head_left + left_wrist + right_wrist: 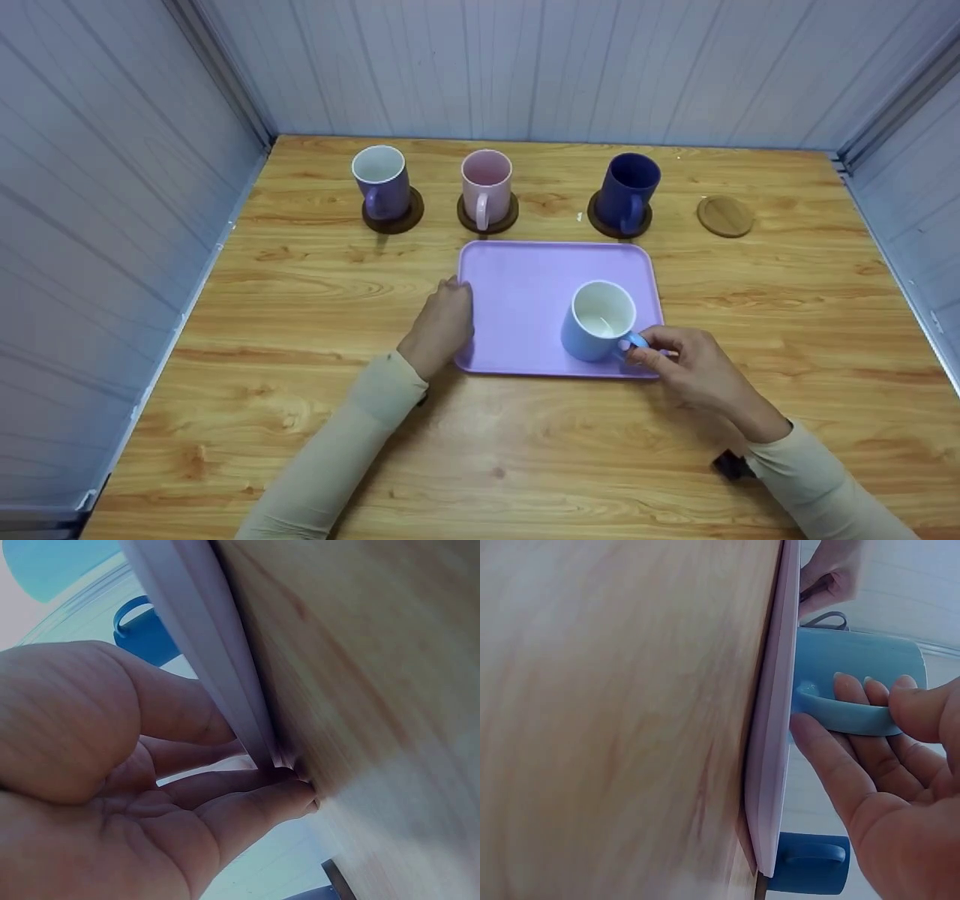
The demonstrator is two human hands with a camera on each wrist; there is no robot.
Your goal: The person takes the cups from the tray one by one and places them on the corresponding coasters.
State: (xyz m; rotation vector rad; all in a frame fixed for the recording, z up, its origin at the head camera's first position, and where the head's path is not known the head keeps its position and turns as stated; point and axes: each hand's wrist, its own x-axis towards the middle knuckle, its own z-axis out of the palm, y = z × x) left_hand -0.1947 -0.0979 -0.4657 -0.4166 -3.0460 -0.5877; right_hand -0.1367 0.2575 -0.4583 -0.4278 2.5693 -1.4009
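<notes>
A light blue mug (585,341) with a white inside stands upright on the right part of a lilac tray (517,300). Its handle points toward my right hand (694,367), whose fingers and thumb hold that handle, as the right wrist view confirms with the mug (855,656) beside the tray's rim (769,765). At the tray's left side, my left hand (444,326) grips the edge. Up close in the left wrist view, the thumb lies on one side of the tray edge (206,630) and the fingertips reach its underside by the wooden table.
Behind the tray, a purple mug (384,187), a pink mug (491,199) and a dark blue mug (622,199) stand on dark round coasters. A lighter wooden coaster (725,217) lies bare at the right. Pale panel walls (495,67) border the wooden table (480,450).
</notes>
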